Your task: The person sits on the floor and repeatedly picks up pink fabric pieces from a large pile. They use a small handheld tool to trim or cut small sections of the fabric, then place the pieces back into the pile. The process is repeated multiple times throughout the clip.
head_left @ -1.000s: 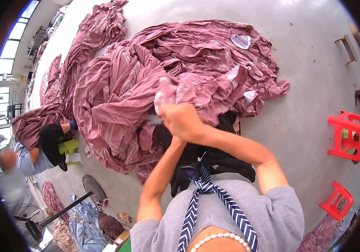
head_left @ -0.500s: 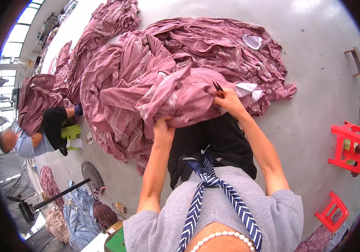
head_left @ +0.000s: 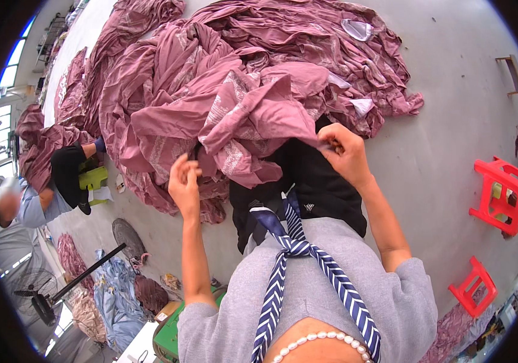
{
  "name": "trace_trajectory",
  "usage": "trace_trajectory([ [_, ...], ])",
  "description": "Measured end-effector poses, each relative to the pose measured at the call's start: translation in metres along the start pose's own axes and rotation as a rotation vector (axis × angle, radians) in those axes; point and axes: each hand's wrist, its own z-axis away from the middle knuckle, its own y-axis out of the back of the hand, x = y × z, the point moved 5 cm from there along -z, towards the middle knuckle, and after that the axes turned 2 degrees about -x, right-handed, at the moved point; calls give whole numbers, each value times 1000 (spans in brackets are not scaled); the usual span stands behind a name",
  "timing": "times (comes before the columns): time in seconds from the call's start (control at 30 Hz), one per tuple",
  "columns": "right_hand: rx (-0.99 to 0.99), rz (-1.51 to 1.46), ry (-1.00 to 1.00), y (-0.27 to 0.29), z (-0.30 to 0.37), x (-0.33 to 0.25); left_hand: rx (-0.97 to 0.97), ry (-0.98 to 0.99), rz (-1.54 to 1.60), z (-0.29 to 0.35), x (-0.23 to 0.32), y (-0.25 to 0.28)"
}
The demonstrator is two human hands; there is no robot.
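Grey shirt (head_left: 307, 287), white bead necklace (head_left: 331, 334)

From my end I see the left hand (head_left: 184, 181) has let go of the pink cloth (head_left: 244, 118) since half a second ago and swung out toward the pile's left side, fingers loosely curled (whether they brush fabric, I can't tell). The right hand (head_left: 348, 156) now draws a tip of cloth sideways; the bunched stretch has slumped into loose folds.

Red stools (head_left: 490, 189) stand on the grey floor (head_left: 446, 115), with bright windows (head_left: 8, 77) at left.
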Motion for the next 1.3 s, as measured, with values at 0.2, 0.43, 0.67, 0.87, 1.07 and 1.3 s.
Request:
trace_trajectory([
  [0.2,-190,-388,-262,-3,-32,-14,-437,-823,-326,11,157,-121],
  [0.43,-204,-457,-100,-4,-86,-55,-822,28,394,-20,127,-143],
  [0.67,-223,-431,-93,-32,-74,-50,-696,237,827,-24,111,-114],
  [0.87,-165,-347,19,-56,-89,-78,-637,150,817,-18,122,-98],
  [1.07,-205,-417,-4,-70,-96,-94,-434,-32,637,-16,129,-72],
  [1.3,-266,-524,-13,-81,-103,-108,-90,-622,34,-1,151,-47],
])
